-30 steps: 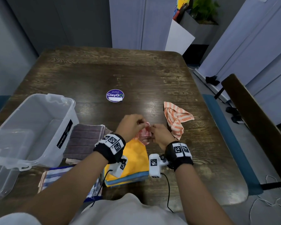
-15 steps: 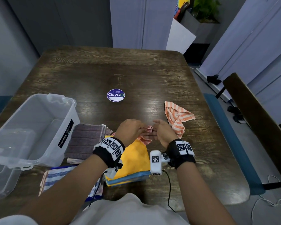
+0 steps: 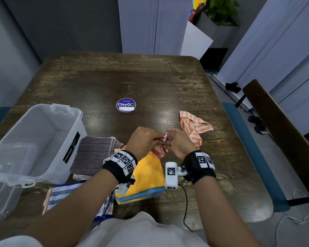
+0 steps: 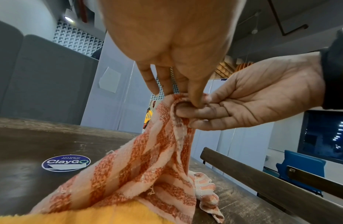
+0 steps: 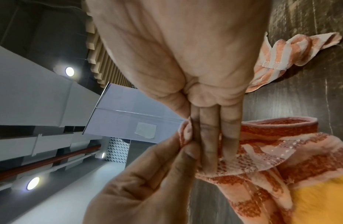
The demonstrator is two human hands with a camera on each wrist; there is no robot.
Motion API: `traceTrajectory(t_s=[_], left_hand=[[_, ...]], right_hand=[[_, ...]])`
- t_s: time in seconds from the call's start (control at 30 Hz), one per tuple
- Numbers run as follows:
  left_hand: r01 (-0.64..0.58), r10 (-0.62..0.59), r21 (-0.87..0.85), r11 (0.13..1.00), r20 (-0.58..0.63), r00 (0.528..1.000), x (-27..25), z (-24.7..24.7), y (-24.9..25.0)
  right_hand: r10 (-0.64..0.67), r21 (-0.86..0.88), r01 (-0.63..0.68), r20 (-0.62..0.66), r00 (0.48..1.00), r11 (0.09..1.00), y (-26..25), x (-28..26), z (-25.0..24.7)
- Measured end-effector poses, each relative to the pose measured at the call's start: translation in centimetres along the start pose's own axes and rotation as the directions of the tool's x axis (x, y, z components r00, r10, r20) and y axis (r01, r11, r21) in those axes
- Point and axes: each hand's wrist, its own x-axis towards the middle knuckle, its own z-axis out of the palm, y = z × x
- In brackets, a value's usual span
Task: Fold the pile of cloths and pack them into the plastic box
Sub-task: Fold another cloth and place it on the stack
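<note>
Red-striped cloth (image 4: 147,166) hangs bunched from a single point where both hands meet above the near middle of the wooden table (image 3: 150,77). The left hand (image 3: 144,139) pinches its top edge between thumb and fingertips. The right hand (image 3: 178,143), touching the left, nips the same edge between its thumb and nearly straight fingers. From that pinch the cloth falls down and back toward the person, and its lower end rests on the folded yellow cloth (image 3: 146,175) directly below the wrists. Both hands are equally near, so spreading the cloth likely means sliding them apart sideways along the edge. The plastic box (image 3: 48,168) sits well to the left, on the left hand's side, with no cloth visible inside. An orange-striped cloth (image 3: 193,127) lies crumpled just right of the right hand.
</note>
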Motion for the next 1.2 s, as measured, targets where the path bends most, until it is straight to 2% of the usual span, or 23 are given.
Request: traceTrajectory(t_s=[0.13, 0.2, 0.3, 0.37, 0.47, 0.53, 0.57, 0.63, 0.73, 0.83, 0.93, 1.1, 1.2], left_hand=[[0.051, -0.049, 0.015, 0.999, -0.093, 0.994, 0.9, 0.1, -0.3], [0.118, -0.137, -0.126, 0.985, -0.155, 0.978, 1.4, -0.9, 0.3], [0.200, -0.294, -0.350, 0.915, -0.239, 0.925, 2.4, -3.5, 0.9], [0.166, -0.298, -0.418, 0.893, -0.275, 0.914, 3.2, -5.7, 1.4], [0.072, -0.253, -0.463, 0.884, -0.343, 0.905, 4.3, -8.7, 2.2], [0.033, -0.257, -0.490, 0.871, -0.398, 0.881, 4.9, -10.3, 2.6], [0.022, -0.266, -0.498, 0.867, -0.423, 0.866, 5.1, -11.0, 2.7], [0.016, -0.289, -0.499, 0.866, -0.475, 0.831, 5.4, -12.0, 2.5], [0.063, -0.370, -0.506, 0.860, -0.535, 0.760, 5.6, -12.9, 1.4], [0.136, -0.475, -0.534, 0.835, -0.572, 0.669, 5.3, -13.0, -0.6], [0.200, -0.578, -0.592, 0.780, -0.561, 0.593, 4.9, -12.6, -2.8], [0.273, -0.618, -0.584, 0.765, -0.543, 0.569, 4.1, -11.5, -3.6], [0.311, -0.634, -0.576, 0.756, -0.527, 0.566, 3.9, -11.0, -3.1]], right_hand=[[-0.057, -0.087, 0.056, 0.000, 0.998, 0.995, -0.3, 0.4, 0.3], [-0.111, -0.151, 0.112, 0.015, 0.994, 0.982, -0.8, 0.2, 0.5], [-0.205, -0.306, 0.207, 0.041, 0.978, 0.929, -1.3, 0.2, 0.4], [-0.302, -0.482, 0.318, 0.112, 0.947, 0.816, -1.5, 0.2, 0.2], [-0.430, -0.694, 0.437, 0.200, 0.881, 0.572, -1.8, 0.6, 0.1], [-0.531, -0.803, 0.433, 0.176, 0.829, 0.410, -1.9, 1.5, 0.1], [-0.564, -0.836, 0.410, 0.152, 0.812, 0.365, -2.0, 2.1, 0.1], [-0.595, -0.858, 0.373, 0.102, 0.797, 0.352, -2.3, 2.9, 0.0], [-0.626, -0.803, 0.408, 0.057, 0.778, 0.434, -3.5, 2.3, 0.1], [-0.655, -0.606, 0.542, 0.045, 0.754, 0.582, -4.7, 0.9, 0.2], [-0.663, -0.435, 0.616, 0.056, 0.746, 0.657, -5.9, -0.8, 0.9], [-0.714, -0.314, 0.685, 0.033, 0.700, 0.657, -7.5, -1.5, 1.6], [-0.691, -0.233, 0.674, 0.007, 0.722, 0.701, -7.8, -1.1, 1.6]])
